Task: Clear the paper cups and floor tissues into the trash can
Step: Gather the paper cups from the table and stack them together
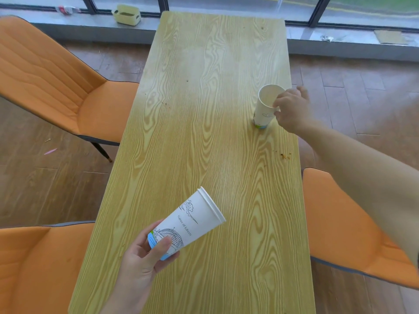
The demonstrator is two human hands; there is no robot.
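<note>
A long wooden table [204, 109] runs from 6 o'clock to 12 o'clock down the middle of the view, with brown crumbs [284, 155] near its edge at 3 o'clock. Orange chairs stand around it: one at 9 o'clock [56, 87], one at 7 o'clock [40, 264] and one at 4 o'clock [344, 234]. The wooden floor [45, 182] at 9 o'clock carries a small pink scrap [50, 151]. On the window ledge at 12 o'clock sit a pale yellow box [126, 15] and, toward 11 o'clock, a plastic bottle [67, 9] lying on its side. The left hand [145, 261] at 6 o'clock has its grip wrapped around the blue base of stacked paper cups [188, 223], which tilt with their rims pointing toward 2 o'clock above the table. The right hand [292, 109] reaches out at 2 o'clock, its fingers touching the rim and side of a single paper cup [267, 105] that leans on the table with its mouth open toward the camera; whether that grip is fully closed on the cup cannot be told.
</note>
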